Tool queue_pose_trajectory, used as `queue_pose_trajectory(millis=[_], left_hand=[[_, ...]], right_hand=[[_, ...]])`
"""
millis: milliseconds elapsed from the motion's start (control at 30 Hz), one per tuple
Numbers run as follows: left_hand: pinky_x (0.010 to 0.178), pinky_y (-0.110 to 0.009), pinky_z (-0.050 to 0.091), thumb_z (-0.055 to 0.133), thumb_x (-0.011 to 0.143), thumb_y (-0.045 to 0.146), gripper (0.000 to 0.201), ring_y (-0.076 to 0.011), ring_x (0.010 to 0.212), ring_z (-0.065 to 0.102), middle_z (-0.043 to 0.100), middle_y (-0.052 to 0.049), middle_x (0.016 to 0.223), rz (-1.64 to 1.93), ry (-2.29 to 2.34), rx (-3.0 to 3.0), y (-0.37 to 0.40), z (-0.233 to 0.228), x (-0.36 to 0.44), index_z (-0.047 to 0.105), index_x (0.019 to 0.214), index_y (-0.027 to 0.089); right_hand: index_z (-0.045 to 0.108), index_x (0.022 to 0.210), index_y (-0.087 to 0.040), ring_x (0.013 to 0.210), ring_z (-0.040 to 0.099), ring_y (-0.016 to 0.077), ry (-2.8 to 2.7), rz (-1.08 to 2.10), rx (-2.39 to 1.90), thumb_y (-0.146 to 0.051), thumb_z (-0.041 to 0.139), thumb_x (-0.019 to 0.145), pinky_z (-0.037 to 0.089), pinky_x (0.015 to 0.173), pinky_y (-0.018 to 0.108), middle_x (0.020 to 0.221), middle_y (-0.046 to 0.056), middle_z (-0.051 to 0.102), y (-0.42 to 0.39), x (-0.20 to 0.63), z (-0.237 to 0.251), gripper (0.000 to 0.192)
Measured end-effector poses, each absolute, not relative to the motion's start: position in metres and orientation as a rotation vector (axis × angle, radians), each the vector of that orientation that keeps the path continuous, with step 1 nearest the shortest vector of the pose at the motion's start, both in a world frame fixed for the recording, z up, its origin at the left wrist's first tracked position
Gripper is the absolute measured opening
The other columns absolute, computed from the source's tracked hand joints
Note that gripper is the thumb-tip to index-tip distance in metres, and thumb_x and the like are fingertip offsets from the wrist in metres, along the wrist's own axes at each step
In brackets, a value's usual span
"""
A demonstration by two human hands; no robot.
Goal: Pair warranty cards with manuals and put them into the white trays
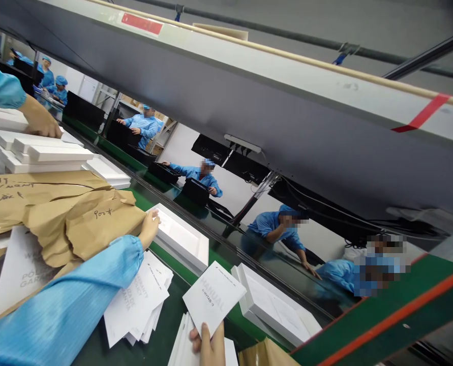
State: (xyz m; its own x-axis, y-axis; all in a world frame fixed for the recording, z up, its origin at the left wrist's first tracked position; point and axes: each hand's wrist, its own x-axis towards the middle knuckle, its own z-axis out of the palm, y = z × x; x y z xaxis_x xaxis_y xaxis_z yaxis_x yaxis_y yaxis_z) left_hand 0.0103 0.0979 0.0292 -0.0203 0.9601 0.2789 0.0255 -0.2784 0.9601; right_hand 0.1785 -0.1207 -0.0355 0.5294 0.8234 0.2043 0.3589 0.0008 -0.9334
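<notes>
My left hand (149,227), in a blue sleeve, reaches from the lower left and grips the near rim of an open white box (180,239) on the green conveyor belt (226,317). My right hand (208,345) shows only at the bottom edge, pinching a white booklet (213,296) printed "MANUAL" and holding it up over the belt's near edge. Below that hand lies a stack of more white booklets (184,345). A pile of white leaflets (138,302) lies beside my left forearm.
Crumpled brown paper (58,208) covers the left. Behind it stand stacked white boxes (47,155), with another person's hand (39,121) on them. A second open white box (275,307) rides the belt. Several blue-clad workers sit across the line under a grey overhead beam (249,96).
</notes>
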Motion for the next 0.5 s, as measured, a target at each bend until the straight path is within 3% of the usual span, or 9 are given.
queue_pose_trajectory(millis=[167, 300, 400, 500], left_hand=[[0.074, -0.032, 0.036, 0.044, 0.067, 0.024, 0.019, -0.0196, 0.084, 0.05, 0.052, -0.005, 0.09, 1.11, 1.131, 1.906, 0.051, 0.011, -0.015, 0.054, 0.083, 0.019], [0.078, -0.043, 0.029, 0.046, 0.063, 0.018, 0.029, -0.0281, 0.098, 0.04, 0.046, -0.011, 0.104, 0.955, 1.294, 2.09, 0.027, -0.008, -0.023, 0.052, 0.092, 0.017], [0.076, -0.041, 0.03, 0.039, 0.07, 0.021, 0.031, -0.027, 0.098, 0.038, 0.045, -0.013, 0.107, 0.829, 1.469, 2.276, 0.023, -0.013, -0.021, 0.048, 0.099, 0.015], [0.074, -0.037, 0.031, 0.034, 0.074, 0.023, 0.029, -0.0246, 0.095, 0.04, 0.047, -0.012, 0.103, 0.773, 1.553, 2.409, 0.022, -0.014, -0.019, 0.049, 0.097, 0.015]], right_hand=[[0.036, 0.094, -0.039, 0.049, 0.049, 0.0205, -1.184, 0.484, -1.55, -0.041, 0.04, 0.072, 0.042, 0.055, 0.039, 0.053, -0.001, 0.052, -0.117, 0.184, 0.006, 0.023], [0.035, 0.097, -0.022, 0.046, 0.05, 0.0158, -1.099, 0.427, -1.534, -0.036, 0.048, 0.069, 0.044, 0.05, 0.032, 0.052, -0.003, 0.051, -0.079, 0.191, 0.045, 0.034], [0.029, 0.105, -0.019, 0.05, 0.054, 0.013, -0.981, 0.456, -1.544, -0.026, 0.047, 0.069, 0.046, 0.05, 0.027, 0.066, -0.002, 0.054, -0.035, 0.201, 0.057, 0.041], [0.03, 0.106, -0.015, 0.052, 0.055, 0.0113, -0.992, 0.45, -1.619, -0.02, 0.041, 0.074, 0.046, 0.052, 0.025, 0.067, -0.001, 0.053, 0.005, 0.214, 0.055, 0.034]])
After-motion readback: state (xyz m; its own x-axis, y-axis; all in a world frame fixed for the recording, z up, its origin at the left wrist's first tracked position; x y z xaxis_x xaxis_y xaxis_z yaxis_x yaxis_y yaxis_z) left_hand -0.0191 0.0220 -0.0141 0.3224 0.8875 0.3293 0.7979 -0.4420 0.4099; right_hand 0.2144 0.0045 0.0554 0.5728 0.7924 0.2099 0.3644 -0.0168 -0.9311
